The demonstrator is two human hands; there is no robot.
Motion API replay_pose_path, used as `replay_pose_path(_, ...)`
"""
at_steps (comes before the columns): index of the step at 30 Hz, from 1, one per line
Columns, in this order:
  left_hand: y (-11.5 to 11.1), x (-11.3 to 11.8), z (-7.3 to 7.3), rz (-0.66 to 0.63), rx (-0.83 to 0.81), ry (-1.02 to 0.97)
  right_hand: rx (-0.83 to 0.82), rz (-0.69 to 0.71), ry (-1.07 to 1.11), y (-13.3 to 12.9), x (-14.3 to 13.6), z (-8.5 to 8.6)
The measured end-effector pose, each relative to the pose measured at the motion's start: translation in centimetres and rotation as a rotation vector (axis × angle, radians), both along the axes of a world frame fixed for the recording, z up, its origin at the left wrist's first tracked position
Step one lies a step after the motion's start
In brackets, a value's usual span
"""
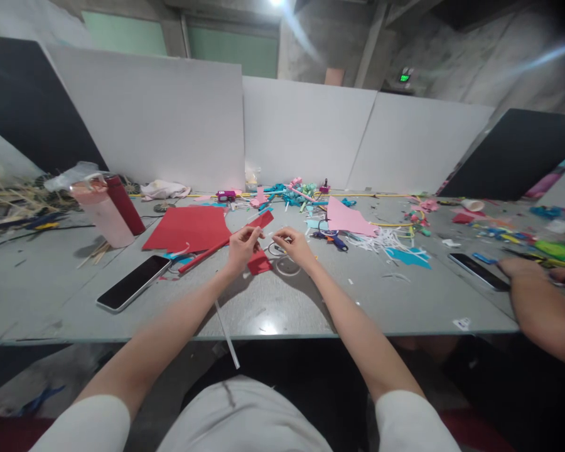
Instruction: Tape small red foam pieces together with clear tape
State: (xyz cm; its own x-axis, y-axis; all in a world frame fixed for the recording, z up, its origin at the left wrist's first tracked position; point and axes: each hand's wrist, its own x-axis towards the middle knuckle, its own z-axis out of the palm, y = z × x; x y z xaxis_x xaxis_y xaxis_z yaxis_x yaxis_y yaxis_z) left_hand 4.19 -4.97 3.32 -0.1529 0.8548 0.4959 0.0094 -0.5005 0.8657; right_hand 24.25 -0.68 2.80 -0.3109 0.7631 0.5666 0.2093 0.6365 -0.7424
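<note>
My left hand [245, 246] is closed in a pinch beside a long red strip [204, 256]; what its fingertips hold is too small to make out. Facing it, my right hand [292, 243] is also pinched, over pale rings [288, 267] lying on the table; anything between those fingertips is too small to tell. A small red paper piece [260, 262] lies between and below the hands. Left of them is a large red sheet [188, 227]. A white stick [227, 336] juts over the table's front edge, under my left forearm.
A phone [134, 282] and two bottles [104, 213] stand or lie at left. Pink paper [348, 216], white shreds [387, 242] and a blue-handled tool [336, 241] are right of my hands. Another person's arm [541, 307] rests at far right beside a second phone [479, 271].
</note>
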Motion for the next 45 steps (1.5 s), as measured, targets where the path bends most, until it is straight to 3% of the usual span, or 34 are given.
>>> replay_pose_path(5, 1.6, -0.2, -1.4, -0.058, -0.054, -0.012, 0.052, -0.108, -0.023, 0.6, 0.5, 0.0)
replay_pose_path(11, 1.3, 0.2, -2.2, -0.077, -0.170, 0.122, 0.053, -0.223, -0.031, 1.3, 1.2, -0.1)
replay_pose_path(18, 1.2, 0.1, -2.2, -0.077, -0.200, 0.305, 0.065, -0.106, 0.023, 0.6, 1.3, 0.8)
replay_pose_path(23, 1.1, 0.0, -2.2, -0.114, -0.177, 0.329, -0.033, -0.034, -0.071, 0.4, 0.8, 0.4)
replay_pose_path(31, 1.6, 0.0, -2.4, -0.152, -0.241, 0.313, -0.217, 0.083, 0.068, -0.4, 1.2, 1.3)
replay_pose_path(36, 1.9, -0.1, -2.7, -0.065, -0.236, 0.335, -0.236, 0.151, 0.095, -1.2, 1.1, 2.0)
replay_pose_path(40, 2.0, -0.4, -2.8, 0.037, -0.215, 0.328, -0.197, 0.079, 0.074, -1.5, 1.0, 2.2)
replay_pose_path(45, 1.9, -0.4, -2.6, -0.096, -0.225, 0.264, -0.215, 0.141, 0.065, -1.4, 0.9, 2.0)
